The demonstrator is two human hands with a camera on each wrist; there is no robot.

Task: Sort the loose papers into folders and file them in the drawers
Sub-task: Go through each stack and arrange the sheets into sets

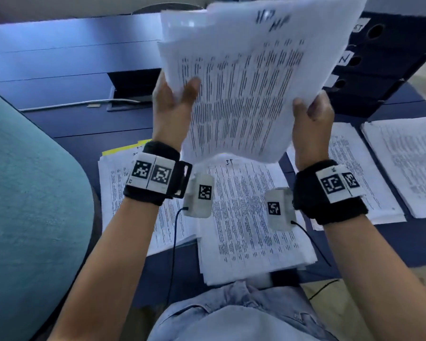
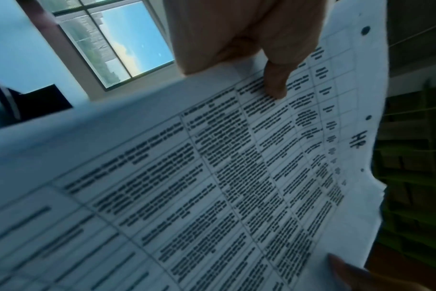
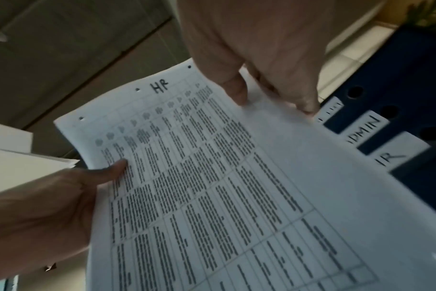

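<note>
A sheaf of printed papers [image 1: 251, 77], hand-marked "HR" at the top, is lifted above the dark blue desk [image 1: 71, 60]. My left hand [image 1: 175, 99] grips its left edge, thumb on the front of the top sheet. My right hand [image 1: 312, 112] grips the right edge, thumb in front and fingers behind. The wrist views show the same punched, table-filled sheet [image 2: 236, 167] [image 3: 212, 177] under each thumb. Several dark blue binders [image 1: 384, 65] with white spine labels lie stacked at the back right; one label reads "ADMIN" [image 3: 364, 128].
Paper stacks lie on the desk below: one [image 1: 251, 217] in front of me, one on the left [image 1: 123, 193] over a yellow sheet, two on the right [image 1: 408, 163]. A teal chair back [image 1: 30, 205] fills the left. A cable hatch [image 1: 130, 89] sits mid-desk.
</note>
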